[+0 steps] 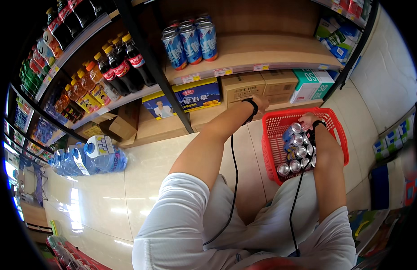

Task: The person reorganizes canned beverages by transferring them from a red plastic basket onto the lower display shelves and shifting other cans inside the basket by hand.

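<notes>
My left hand (261, 103) is in front of the cardboard cartons (243, 87) on the bottom shelf, just beyond the basket's left far corner. Nothing shows in it, and its fingers look partly spread. My right hand (308, 120) reaches inside the far end of a red plastic shopping basket (269, 158), close beside a blue drink can (290, 131). Whether its fingers grip the can is unclear. Several more cans (295, 165) with silver lids stand in the basket, some hidden by my right forearm. Both wrists wear black bands with cables.
Blue drink cans (189, 42) stand grouped on the wooden shelf (262, 50) ahead. Left of a black upright (151, 57) are cola bottles (119, 65). Large water bottles (100, 157) sit on the tiled floor (154, 175). A blue drink carton (196, 94) occupies the bottom shelf.
</notes>
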Motion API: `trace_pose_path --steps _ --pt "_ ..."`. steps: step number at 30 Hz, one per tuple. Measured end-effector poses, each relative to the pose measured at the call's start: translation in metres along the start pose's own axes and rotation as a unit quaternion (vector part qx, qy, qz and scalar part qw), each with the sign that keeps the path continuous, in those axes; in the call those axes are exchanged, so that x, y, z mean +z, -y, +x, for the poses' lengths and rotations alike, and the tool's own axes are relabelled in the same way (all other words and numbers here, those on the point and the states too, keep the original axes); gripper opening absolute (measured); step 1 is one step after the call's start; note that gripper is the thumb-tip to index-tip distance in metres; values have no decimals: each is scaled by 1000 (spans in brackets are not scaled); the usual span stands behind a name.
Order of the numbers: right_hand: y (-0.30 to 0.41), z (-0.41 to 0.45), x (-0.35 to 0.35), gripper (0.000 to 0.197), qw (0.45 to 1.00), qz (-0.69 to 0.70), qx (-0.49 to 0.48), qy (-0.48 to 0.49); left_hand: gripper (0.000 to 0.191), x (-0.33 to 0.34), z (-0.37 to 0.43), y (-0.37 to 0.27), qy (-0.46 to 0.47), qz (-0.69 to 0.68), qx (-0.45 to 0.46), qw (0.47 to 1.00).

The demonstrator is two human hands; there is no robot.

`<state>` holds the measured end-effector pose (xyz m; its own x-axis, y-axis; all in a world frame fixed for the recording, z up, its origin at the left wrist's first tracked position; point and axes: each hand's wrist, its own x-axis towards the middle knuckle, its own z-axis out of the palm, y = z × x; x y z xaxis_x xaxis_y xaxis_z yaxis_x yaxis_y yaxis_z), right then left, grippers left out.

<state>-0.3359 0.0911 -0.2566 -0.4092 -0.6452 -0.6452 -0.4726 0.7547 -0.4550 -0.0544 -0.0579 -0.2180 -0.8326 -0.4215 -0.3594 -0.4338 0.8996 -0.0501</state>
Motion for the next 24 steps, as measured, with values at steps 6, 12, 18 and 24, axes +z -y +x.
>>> trace_pose_path --steps 6,12,18,24 --pt "-1 4 6 40 1000 12 0 -17 41 3 9 -3 34 9 -2 999" --pt "1 9 7 40 999 41 0 -28 49 14 17 1 2 -18 26 999" --pt "-7 17 9 33 996 67 -16 -60 47 19 27 -3 21 -22 22 999" --pt "-11 33 13 32 993 85 -39 -79 39 23 27 -8 -3 -54 -32 998"
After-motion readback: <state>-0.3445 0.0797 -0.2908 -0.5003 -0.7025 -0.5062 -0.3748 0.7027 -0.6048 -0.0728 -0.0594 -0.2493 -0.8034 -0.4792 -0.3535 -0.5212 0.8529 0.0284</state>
